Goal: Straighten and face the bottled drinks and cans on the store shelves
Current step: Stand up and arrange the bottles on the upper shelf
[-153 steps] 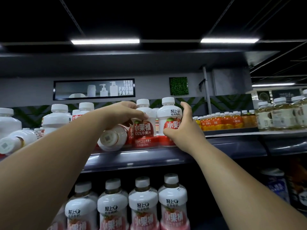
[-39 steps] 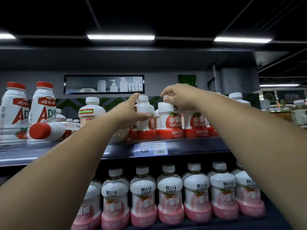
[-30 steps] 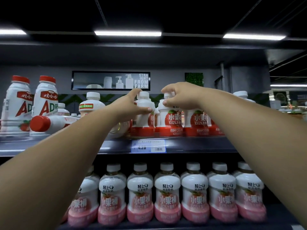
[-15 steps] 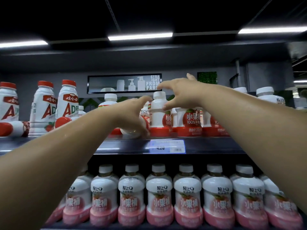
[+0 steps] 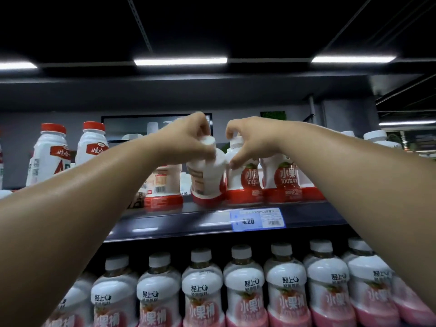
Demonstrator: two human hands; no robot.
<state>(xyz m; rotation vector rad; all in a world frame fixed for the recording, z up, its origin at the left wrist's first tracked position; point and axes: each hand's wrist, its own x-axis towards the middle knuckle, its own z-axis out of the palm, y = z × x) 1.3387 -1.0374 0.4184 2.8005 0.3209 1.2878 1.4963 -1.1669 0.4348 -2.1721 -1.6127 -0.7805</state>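
Note:
On the upper shelf (image 5: 188,223) stand white bottles with red labels. My left hand (image 5: 188,142) grips the cap and neck of a tilted bottle (image 5: 206,182), whose base is lifted and whose label faces away. My right hand (image 5: 250,140) grips the cap and shoulder of the upright bottle beside it (image 5: 243,182), with its red fruit label partly turned to the front. Further right a bottle (image 5: 286,180) faces forward. Left of the tilted one, a bottle (image 5: 162,187) shows its barcode side.
Two taller white bottles with red caps (image 5: 92,149) stand at the far left of the upper shelf. A blue price tag (image 5: 258,219) reading 4.20 sits on the shelf edge. The lower shelf holds a full row of pink-labelled bottles (image 5: 244,289).
My left hand has taken the lying bottle by its neck and raised it to a tilt. My right hand has closed on the neighbouring bottle's cap. The view shifted left.

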